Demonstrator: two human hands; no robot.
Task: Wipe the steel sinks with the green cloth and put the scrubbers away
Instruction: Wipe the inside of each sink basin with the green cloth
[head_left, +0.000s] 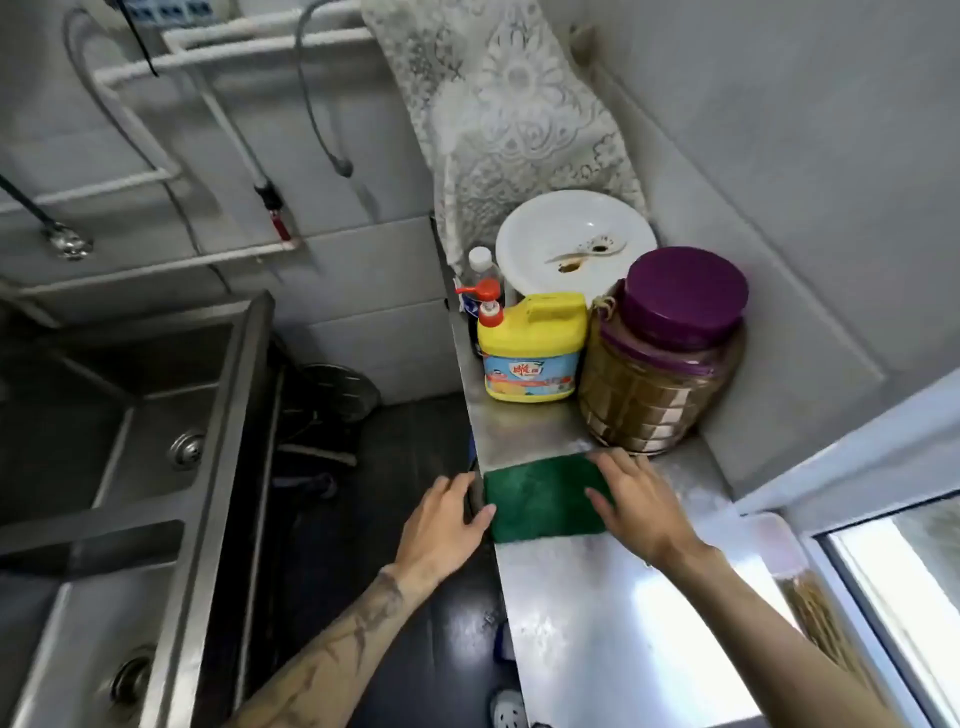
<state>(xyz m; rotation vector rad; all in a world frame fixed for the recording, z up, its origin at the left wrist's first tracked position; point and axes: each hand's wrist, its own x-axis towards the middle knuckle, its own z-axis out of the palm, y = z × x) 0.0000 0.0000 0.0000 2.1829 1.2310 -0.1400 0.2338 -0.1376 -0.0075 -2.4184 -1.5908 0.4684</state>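
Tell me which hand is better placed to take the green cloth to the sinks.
Left, likely: the left hand touches the green cloth at its edge nearest the steel sinks; the right hand rests flat on its far side.

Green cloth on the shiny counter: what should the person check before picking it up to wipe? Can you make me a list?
1. The green cloth lies flat on the steel counter: ok.
2. The right hand rests on the cloth's right side with straight fingers: ok.
3. The left hand has a grip on the cloth: cannot tell. It is at the cloth's left edge, by the counter's edge.
4. The yellow soap bottle and the purple-lidded jar stand behind the cloth, not on it: ok.
5. The steel sinks are within view on the left: ok.
6. The sinks are already clean: cannot tell.
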